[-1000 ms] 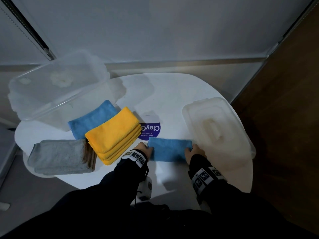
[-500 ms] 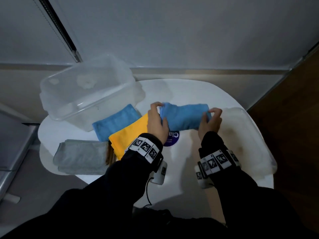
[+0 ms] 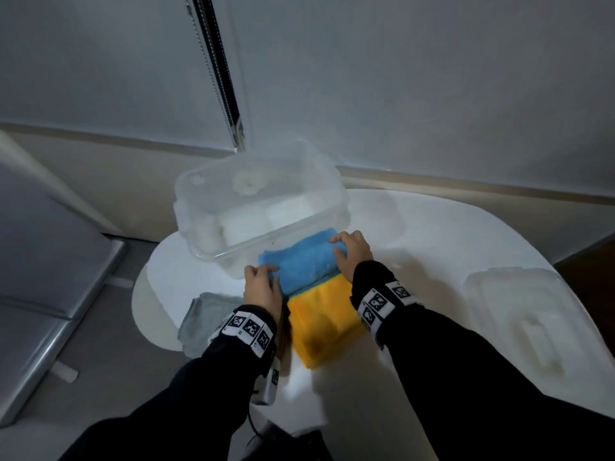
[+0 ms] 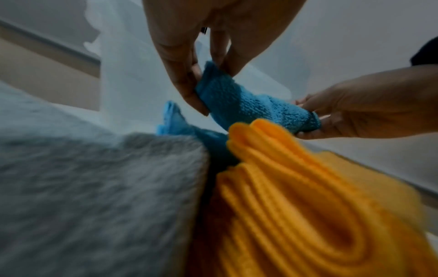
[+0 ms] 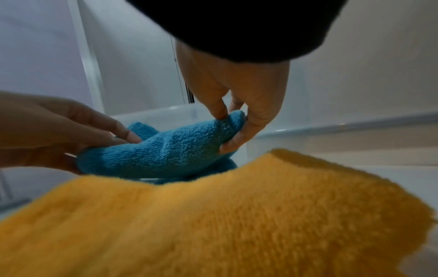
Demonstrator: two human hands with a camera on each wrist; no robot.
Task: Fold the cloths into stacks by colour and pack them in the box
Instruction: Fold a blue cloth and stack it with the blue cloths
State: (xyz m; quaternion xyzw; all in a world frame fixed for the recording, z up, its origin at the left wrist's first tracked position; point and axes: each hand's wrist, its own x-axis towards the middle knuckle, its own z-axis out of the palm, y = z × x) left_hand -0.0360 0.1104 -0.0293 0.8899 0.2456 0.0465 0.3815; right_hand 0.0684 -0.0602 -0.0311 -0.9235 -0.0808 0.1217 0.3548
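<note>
Both hands hold a folded blue cloth by its ends, low over another blue cloth that lies against the clear box. My left hand pinches the left end between thumb and fingers. My right hand pinches the right end. A stack of folded yellow cloths lies just nearer than the blue ones. A grey stack lies to its left, partly hidden by my left wrist.
The transparent box stands open at the table's back left. Its clear lid lies on the right side of the round white table. A wall with a dark vertical strip rises behind. Grey furniture stands at the left.
Both hands lifted the folded blue cloth from the table's front edge and carried it back and left, over the yellow stack to the blue cloth beside the box.
</note>
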